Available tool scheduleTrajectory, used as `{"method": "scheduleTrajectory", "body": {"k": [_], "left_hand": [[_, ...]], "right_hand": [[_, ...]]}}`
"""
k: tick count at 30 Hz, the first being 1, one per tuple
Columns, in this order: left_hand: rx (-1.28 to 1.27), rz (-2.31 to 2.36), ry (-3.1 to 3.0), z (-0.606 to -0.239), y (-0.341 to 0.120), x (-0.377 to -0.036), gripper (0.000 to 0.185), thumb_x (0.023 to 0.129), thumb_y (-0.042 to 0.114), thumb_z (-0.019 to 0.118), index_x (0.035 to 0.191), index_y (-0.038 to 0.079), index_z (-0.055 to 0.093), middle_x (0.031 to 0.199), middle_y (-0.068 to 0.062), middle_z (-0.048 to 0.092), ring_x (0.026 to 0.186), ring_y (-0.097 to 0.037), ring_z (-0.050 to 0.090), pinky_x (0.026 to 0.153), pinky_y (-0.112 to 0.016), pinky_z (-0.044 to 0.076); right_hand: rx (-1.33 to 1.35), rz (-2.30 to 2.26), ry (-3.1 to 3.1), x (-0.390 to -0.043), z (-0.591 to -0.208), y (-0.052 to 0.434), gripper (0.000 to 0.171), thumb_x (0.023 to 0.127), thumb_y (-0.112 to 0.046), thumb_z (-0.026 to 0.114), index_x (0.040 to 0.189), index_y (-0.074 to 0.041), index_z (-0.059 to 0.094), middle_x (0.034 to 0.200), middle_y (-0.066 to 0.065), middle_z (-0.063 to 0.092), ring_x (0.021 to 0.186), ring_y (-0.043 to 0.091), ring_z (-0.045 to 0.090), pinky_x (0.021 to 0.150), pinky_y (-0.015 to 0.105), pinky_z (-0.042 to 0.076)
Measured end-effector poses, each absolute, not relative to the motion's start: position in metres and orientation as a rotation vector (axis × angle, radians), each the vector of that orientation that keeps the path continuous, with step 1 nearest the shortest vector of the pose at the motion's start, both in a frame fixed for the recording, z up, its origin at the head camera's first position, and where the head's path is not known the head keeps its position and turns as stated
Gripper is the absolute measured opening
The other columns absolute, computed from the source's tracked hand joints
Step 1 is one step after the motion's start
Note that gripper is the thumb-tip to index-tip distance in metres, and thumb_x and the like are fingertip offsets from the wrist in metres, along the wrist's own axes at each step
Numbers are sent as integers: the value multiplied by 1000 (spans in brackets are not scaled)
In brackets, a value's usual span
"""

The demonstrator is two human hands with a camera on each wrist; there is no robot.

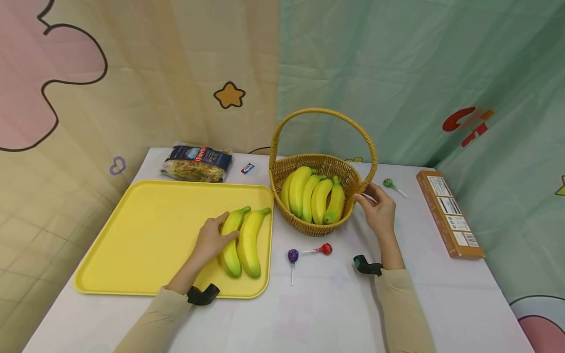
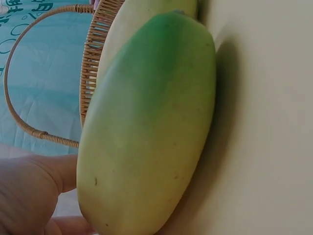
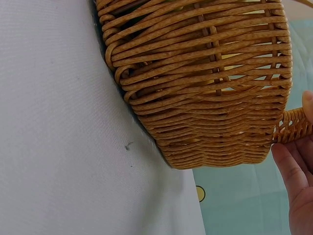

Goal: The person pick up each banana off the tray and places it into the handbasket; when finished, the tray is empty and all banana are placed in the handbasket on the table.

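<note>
Two bananas lie side by side at the right end of the yellow tray (image 1: 145, 235). My left hand (image 1: 214, 239) grips the nearer-left banana (image 1: 231, 250), thumb on one side and fingers on the other. The second banana (image 1: 250, 245) lies just right of it. In the left wrist view the held banana (image 2: 146, 127) fills the middle, its green tip toward the camera. A wicker basket (image 1: 304, 227) with several bananas (image 1: 300, 191) inside stands beside the tray. My right hand (image 1: 378, 208) pinches the basket's handle (image 3: 293, 126) low down, where it meets the rim.
A purple lollipop (image 1: 293, 255) and a red lollipop (image 1: 326, 249) lie before the basket. Behind the tray are a pasta bag (image 1: 198, 163) and a small wrapped candy (image 1: 247, 168). At right lie a green lollipop (image 1: 388, 183) and a long brown box (image 1: 449, 213).
</note>
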State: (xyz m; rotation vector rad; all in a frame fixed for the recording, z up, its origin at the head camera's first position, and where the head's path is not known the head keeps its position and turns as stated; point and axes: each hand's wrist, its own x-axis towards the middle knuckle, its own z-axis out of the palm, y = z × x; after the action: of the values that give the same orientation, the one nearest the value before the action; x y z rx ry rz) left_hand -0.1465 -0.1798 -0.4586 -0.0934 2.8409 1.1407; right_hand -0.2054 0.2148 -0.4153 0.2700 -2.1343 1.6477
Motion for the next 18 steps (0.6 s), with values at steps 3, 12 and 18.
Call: {"method": "scheduleTrajectory", "body": {"k": [3, 12, 18], "left_hand": [[-116, 1145, 2852, -458, -179, -146, 68, 87, 19, 69, 144, -5, 42, 116, -31, 54, 85, -28, 47, 70, -33, 40], [-206, 1380, 2958, -433, -170, -153, 64, 85, 21, 72, 142, 1, 50, 116, -26, 59, 102, -36, 59, 81, -43, 50], [-65, 1581, 2956, -399, -133, -171, 63, 82, 22, 75, 139, 6, 54, 121, -20, 62, 103, -32, 61, 80, -41, 53]], "right_hand": [[275, 1653, -2126, -206, -416, 215, 36, 84, 9, 68, 118, 20, 59, 111, 39, 62, 95, -1, 65, 80, 13, 53], [269, 1645, -2133, -205, -416, 214, 36, 85, 9, 68, 118, 18, 60, 112, 39, 62, 96, 0, 64, 80, 13, 53], [268, 1654, -2129, -206, -416, 214, 36, 85, 8, 68, 119, 18, 60, 112, 38, 62, 96, 0, 64, 80, 13, 53]]}}
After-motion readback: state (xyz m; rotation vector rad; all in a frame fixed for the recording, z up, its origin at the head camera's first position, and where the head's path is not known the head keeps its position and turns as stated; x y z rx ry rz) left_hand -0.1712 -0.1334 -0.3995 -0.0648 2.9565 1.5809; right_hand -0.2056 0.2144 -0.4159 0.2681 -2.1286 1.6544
